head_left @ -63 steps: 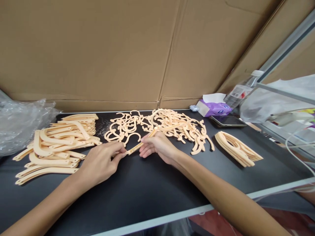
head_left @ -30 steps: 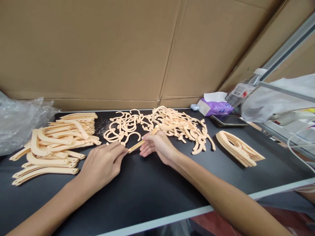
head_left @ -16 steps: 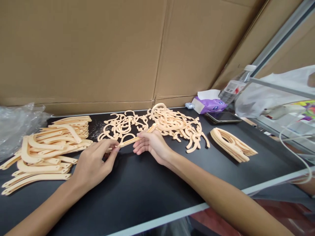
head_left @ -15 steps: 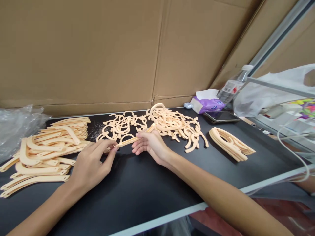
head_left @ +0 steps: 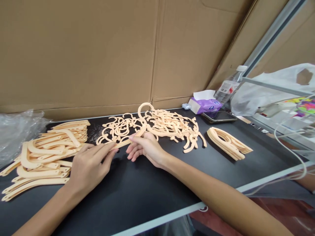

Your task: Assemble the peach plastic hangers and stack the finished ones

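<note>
A cream plastic hanger with a hook (head_left: 140,131) is held between my two hands above the black table. My left hand (head_left: 92,164) pinches the hanger's left arm end. My right hand (head_left: 147,147) grips the same arm nearer the hook, thumb on top. The hanger's other arm stretches right over a heap of small hook pieces (head_left: 169,121). Behind my hands lies another group of curved small pieces (head_left: 120,126). Left of my left hand is a pile of curved arm pieces (head_left: 41,160).
A stack of folded hangers (head_left: 227,144) lies on the right of the table (head_left: 159,193). Behind it are a phone (head_left: 219,116), a purple tissue pack (head_left: 205,104) and a bottle (head_left: 230,87). Clear plastic (head_left: 19,134) sits far left, cardboard (head_left: 98,59) behind.
The hanger has turned in my hands, so its hook now stands up and its right arm shows. My right hand has shifted slightly left, and the view has moved a little.
</note>
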`<state>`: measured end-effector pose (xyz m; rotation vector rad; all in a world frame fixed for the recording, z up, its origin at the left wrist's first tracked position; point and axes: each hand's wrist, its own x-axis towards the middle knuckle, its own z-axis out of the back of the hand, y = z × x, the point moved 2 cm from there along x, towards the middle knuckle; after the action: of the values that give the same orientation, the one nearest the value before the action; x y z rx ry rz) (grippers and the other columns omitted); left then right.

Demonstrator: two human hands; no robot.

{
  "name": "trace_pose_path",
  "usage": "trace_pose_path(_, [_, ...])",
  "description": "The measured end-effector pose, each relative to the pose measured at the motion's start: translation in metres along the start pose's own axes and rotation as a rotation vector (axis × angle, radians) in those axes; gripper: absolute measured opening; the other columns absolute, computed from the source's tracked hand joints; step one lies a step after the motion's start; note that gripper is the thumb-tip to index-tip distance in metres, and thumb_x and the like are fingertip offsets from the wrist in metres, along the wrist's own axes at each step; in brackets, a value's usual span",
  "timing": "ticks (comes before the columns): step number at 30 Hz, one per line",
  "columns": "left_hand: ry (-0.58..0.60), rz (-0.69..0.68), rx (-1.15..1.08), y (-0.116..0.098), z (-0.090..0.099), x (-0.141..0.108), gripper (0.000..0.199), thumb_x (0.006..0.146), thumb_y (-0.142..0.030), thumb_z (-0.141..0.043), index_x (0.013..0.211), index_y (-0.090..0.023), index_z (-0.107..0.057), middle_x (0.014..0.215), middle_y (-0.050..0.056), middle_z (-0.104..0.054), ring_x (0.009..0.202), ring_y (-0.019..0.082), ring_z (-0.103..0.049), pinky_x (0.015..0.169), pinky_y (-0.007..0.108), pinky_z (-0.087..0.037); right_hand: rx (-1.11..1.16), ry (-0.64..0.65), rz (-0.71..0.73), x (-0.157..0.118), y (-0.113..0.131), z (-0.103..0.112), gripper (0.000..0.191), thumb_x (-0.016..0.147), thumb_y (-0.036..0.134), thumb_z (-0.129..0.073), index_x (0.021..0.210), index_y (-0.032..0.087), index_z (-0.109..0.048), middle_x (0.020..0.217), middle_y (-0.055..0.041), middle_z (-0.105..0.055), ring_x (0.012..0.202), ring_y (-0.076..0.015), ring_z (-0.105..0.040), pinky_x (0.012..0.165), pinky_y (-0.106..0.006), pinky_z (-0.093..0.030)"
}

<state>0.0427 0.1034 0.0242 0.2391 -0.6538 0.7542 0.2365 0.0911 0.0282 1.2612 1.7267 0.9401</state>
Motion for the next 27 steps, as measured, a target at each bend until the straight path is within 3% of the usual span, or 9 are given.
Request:
trace_pose_path(7, [-0.053, 0.140, 0.122, 0.026, 0.012, 0.001, 0.027, 0.096, -0.032, -0.051, 0.119, -0.026, -0.064, 0.095, 0.001, -0.076, 0.087, 0.022, -0.069, 0.086, 0.038, -0.045, 0.234, -0.161, 0.141, 0.002, 0.017, 0.018, 0.028, 0.082, 0.040, -0.066, 0.095, 0.021, -0.050, 0.066, -0.0019, -0.069, 0.049, -0.0136, -0.060, 0.044, -0.020, -0.046])
trace_pose_path(11, [-0.027, 0.180, 0.138, 0.030, 0.017, -0.001, 0.031, 0.095, -0.036, -0.051, 0.123, -0.030, -0.064, 0.094, -0.004, -0.074, 0.092, 0.021, -0.067, 0.093, 0.041, -0.043, 0.399, -0.294, 0.156, 0.001, 0.029, 0.029, 0.025, 0.084, 0.043, -0.063, 0.088, 0.022, -0.052, 0.065, 0.0003, -0.066, 0.047, -0.0104, -0.053, 0.044, -0.020, -0.041])
trace_pose_path(14, [-0.043, 0.171, 0.072, 0.030, 0.016, 0.000, 0.032, 0.094, -0.034, -0.054, 0.124, -0.031, -0.064, 0.097, -0.003, -0.073, 0.093, 0.023, -0.067, 0.095, 0.044, -0.042, 0.446, -0.390, 0.190, 0.001, 0.035, 0.035, 0.021, 0.090, 0.040, -0.056, 0.082, 0.021, -0.054, 0.058, 0.0008, -0.062, 0.045, -0.0098, -0.049, 0.045, -0.020, -0.039])
trace_pose_path(18, [-0.179, 0.149, 0.020, 0.025, 0.021, 0.004, 0.031, 0.088, -0.029, -0.065, 0.118, -0.034, -0.069, 0.107, 0.007, -0.070, 0.103, 0.030, -0.063, 0.097, 0.051, -0.038, 0.434, -0.421, 0.200, 0.003, 0.034, 0.037, 0.018, 0.091, 0.026, -0.052, 0.075, 0.019, -0.056, 0.057, -0.0017, -0.063, 0.048, -0.0105, -0.052, 0.048, -0.021, -0.042])
trace_pose_path(20, [-0.263, 0.095, 0.059, 0.017, 0.025, 0.004, 0.034, 0.085, -0.026, -0.069, 0.117, -0.033, -0.070, 0.113, 0.011, -0.066, 0.109, 0.034, -0.059, 0.098, 0.055, -0.036, 0.439, -0.417, 0.191, 0.004, 0.032, 0.037, 0.020, 0.091, 0.024, -0.052, 0.073, 0.018, -0.058, 0.059, -0.0030, -0.065, 0.050, -0.0114, -0.056, 0.049, -0.021, -0.045])
trace_pose_path(22, [-0.297, -0.011, 0.051, 0.005, 0.026, 0.003, 0.038, 0.081, -0.020, -0.071, 0.117, -0.032, -0.069, 0.106, 0.010, -0.066, 0.101, 0.032, -0.060, 0.095, 0.052, -0.039, 0.455, -0.396, 0.185, 0.005, 0.029, 0.034, 0.022, 0.091, 0.023, -0.052, 0.072, 0.017, -0.059, 0.060, -0.0036, -0.066, 0.052, -0.0115, -0.058, 0.051, -0.021, -0.047])
trace_pose_path(25, [-0.137, -0.120, -0.214, -0.014, 0.019, 0.003, 0.033, 0.083, -0.013, -0.066, 0.113, -0.026, -0.068, 0.094, 0.005, -0.071, 0.085, 0.022, -0.063, 0.084, 0.039, -0.047, 0.483, -0.321, 0.158, 0.003, 0.025, 0.027, 0.026, 0.094, 0.024, -0.051, 0.072, 0.016, -0.061, 0.061, -0.0044, -0.068, 0.056, -0.0118, -0.064, 0.055, -0.020, -0.052])
trace_pose_path(27, [-0.027, 0.001, -0.397, -0.020, 0.012, 0.004, 0.021, 0.087, -0.017, -0.063, 0.106, -0.022, -0.070, 0.089, 0.005, -0.072, 0.079, 0.019, -0.064, 0.079, 0.034, -0.049, 0.491, -0.258, 0.137, 0.002, 0.022, 0.020, 0.025, 0.096, 0.025, -0.053, 0.075, 0.016, -0.063, 0.065, -0.0052, -0.071, 0.061, -0.0124, -0.068, 0.058, -0.019, -0.054])
